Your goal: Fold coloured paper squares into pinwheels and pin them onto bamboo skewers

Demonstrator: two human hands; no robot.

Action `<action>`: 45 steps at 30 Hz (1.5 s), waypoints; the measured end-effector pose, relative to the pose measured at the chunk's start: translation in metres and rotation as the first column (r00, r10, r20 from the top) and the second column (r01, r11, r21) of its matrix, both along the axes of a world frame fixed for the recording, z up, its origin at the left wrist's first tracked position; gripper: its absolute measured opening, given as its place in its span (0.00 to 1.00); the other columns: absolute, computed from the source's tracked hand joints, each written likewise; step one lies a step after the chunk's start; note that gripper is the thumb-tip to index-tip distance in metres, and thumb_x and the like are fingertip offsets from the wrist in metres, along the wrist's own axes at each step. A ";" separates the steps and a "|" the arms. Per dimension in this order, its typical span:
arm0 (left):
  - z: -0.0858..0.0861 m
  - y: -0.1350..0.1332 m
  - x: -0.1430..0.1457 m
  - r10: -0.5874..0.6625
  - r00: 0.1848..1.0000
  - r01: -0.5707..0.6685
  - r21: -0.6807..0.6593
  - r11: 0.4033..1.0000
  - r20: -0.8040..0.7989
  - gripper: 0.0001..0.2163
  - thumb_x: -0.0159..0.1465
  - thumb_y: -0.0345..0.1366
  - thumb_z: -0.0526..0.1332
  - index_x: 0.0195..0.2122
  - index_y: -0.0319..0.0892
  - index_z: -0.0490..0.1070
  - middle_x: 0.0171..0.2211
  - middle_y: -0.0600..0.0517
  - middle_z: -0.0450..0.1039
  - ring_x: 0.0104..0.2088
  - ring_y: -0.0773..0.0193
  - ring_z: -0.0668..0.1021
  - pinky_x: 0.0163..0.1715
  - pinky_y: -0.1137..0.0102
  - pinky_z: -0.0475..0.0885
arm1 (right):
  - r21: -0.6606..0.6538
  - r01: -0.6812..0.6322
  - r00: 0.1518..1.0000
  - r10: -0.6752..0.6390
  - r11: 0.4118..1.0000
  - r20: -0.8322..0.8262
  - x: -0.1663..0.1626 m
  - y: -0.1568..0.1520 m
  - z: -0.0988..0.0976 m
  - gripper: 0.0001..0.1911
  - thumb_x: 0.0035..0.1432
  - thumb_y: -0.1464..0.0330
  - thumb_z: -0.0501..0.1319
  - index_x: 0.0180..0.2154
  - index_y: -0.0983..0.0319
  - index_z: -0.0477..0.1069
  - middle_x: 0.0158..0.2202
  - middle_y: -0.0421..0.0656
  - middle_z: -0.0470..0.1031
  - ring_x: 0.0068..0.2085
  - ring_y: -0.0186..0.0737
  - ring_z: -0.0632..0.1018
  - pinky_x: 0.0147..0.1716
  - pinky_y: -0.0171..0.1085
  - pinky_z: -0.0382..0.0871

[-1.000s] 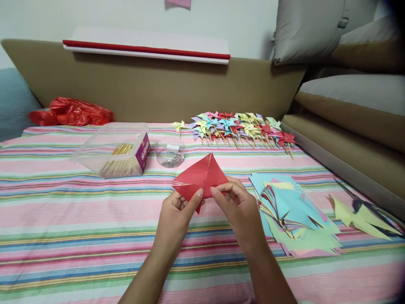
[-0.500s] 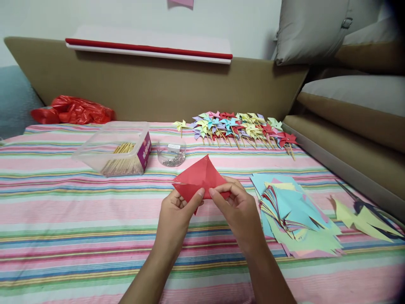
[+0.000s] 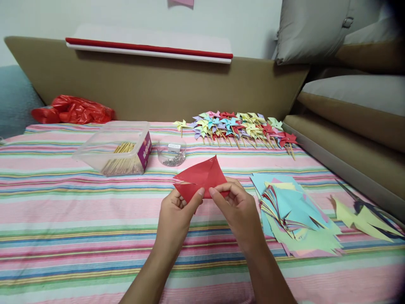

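Both my hands hold a cut red paper square (image 3: 201, 179) just above the striped cloth (image 3: 79, 219). My left hand (image 3: 175, 215) pinches its near left part with thumb and fingers. My right hand (image 3: 237, 209) pinches its near right edge. The two thumbs almost meet at the paper's near middle. One pointed flap of the paper stands up at the far side.
A stack of cut coloured papers (image 3: 294, 211) lies right of my hands, with yellow paper on black scissors (image 3: 363, 213) further right. Finished pinwheels (image 3: 240, 126), a pin dish (image 3: 172, 153), a clear box of sticks (image 3: 117, 147) and a red bag (image 3: 74, 109) lie behind.
The raised flap of the red paper has dropped lower and tilted to the right. Both hands have stayed in nearly the same place.
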State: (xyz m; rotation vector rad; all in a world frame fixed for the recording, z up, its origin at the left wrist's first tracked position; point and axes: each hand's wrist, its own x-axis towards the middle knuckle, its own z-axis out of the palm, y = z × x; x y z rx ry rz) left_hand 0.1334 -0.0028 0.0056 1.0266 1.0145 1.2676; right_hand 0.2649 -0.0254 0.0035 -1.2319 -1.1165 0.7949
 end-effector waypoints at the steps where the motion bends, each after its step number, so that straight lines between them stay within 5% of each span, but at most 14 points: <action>1: 0.001 0.000 0.000 0.009 1.000 -0.009 0.003 1.000 -0.003 0.13 0.55 0.40 0.74 0.40 0.41 0.80 0.36 0.47 0.84 0.38 0.56 0.81 0.38 0.68 0.74 | 0.002 0.000 1.000 0.000 1.000 0.004 0.000 0.000 0.000 0.07 0.59 0.64 0.66 0.31 0.59 0.75 0.40 0.43 0.73 0.41 0.41 0.77 0.40 0.38 0.73; 6: 0.002 0.001 -0.002 0.028 0.999 -0.027 0.035 0.999 -0.042 0.11 0.55 0.40 0.74 0.37 0.41 0.80 0.30 0.51 0.81 0.34 0.58 0.80 0.34 0.70 0.73 | -0.022 0.018 0.988 -0.021 1.000 -0.152 0.002 0.001 0.000 0.10 0.57 0.60 0.68 0.33 0.58 0.71 0.50 0.46 0.76 0.50 0.46 0.78 0.48 0.42 0.74; 10: -0.001 0.004 -0.007 -0.061 0.997 0.064 0.063 0.996 -0.055 0.10 0.56 0.38 0.73 0.37 0.43 0.78 0.33 0.51 0.82 0.33 0.61 0.81 0.32 0.72 0.73 | -0.057 0.086 0.946 -0.100 0.995 -0.308 0.009 0.000 0.002 0.20 0.53 0.57 0.70 0.45 0.56 0.70 0.52 0.47 0.78 0.46 0.45 0.81 0.43 0.43 0.76; 16: -0.003 0.007 -0.013 -0.289 0.954 0.294 0.061 0.954 -0.074 0.13 0.60 0.38 0.70 0.45 0.45 0.75 0.36 0.51 0.83 0.36 0.60 0.82 0.34 0.71 0.75 | -0.145 -0.266 0.927 0.212 0.953 -0.309 0.020 -0.007 0.007 0.16 0.53 0.57 0.71 0.40 0.59 0.79 0.48 0.46 0.81 0.46 0.47 0.80 0.45 0.42 0.75; 23: -0.002 0.009 -0.018 -0.410 0.905 0.417 0.047 0.908 -0.113 0.11 0.61 0.37 0.69 0.43 0.44 0.75 0.36 0.50 0.82 0.34 0.59 0.82 0.32 0.71 0.75 | -0.267 -0.252 0.952 0.189 0.930 -0.239 0.021 -0.009 0.003 0.17 0.51 0.57 0.72 0.39 0.61 0.81 0.36 0.44 0.83 0.36 0.42 0.79 0.36 0.39 0.73; 28: 0.001 0.011 -0.018 -0.384 0.923 0.383 -0.023 0.923 -0.020 0.22 0.60 0.38 0.70 0.55 0.46 0.70 0.40 0.49 0.82 0.41 0.57 0.83 0.43 0.67 0.76 | -0.192 -0.151 0.891 0.049 0.970 -0.451 0.011 -0.003 -0.002 0.13 0.50 0.59 0.74 0.33 0.61 0.82 0.32 0.41 0.82 0.33 0.37 0.77 0.34 0.36 0.71; 34: -0.004 0.007 -0.005 -0.330 0.941 0.333 -0.032 0.942 0.068 0.13 0.56 0.36 0.74 0.40 0.43 0.76 0.36 0.53 0.79 0.38 0.66 0.79 0.39 0.74 0.74 | -0.079 -0.121 0.727 0.034 0.990 -0.686 -0.002 0.002 -0.002 0.11 0.52 0.62 0.73 0.38 0.60 0.82 0.38 0.41 0.82 0.38 0.37 0.78 0.38 0.35 0.73; 40: -0.013 0.004 0.007 -0.214 0.955 0.217 0.005 0.976 0.204 0.12 0.57 0.34 0.73 0.39 0.44 0.72 0.36 0.56 0.74 0.35 0.72 0.75 0.37 0.78 0.72 | -0.047 -0.101 0.670 0.033 0.994 -0.741 -0.011 0.002 -0.002 0.11 0.54 0.64 0.72 0.40 0.61 0.81 0.41 0.42 0.82 0.39 0.37 0.79 0.38 0.35 0.75; 45: -0.012 0.003 0.008 -0.121 0.979 0.117 0.031 0.993 0.162 0.10 0.57 0.34 0.73 0.36 0.43 0.73 0.33 0.57 0.74 0.36 0.71 0.76 0.37 0.79 0.71 | -0.026 -0.119 0.654 0.059 0.993 -0.754 -0.017 0.002 -0.003 0.11 0.55 0.64 0.71 0.41 0.61 0.80 0.43 0.43 0.82 0.42 0.39 0.79 0.41 0.37 0.75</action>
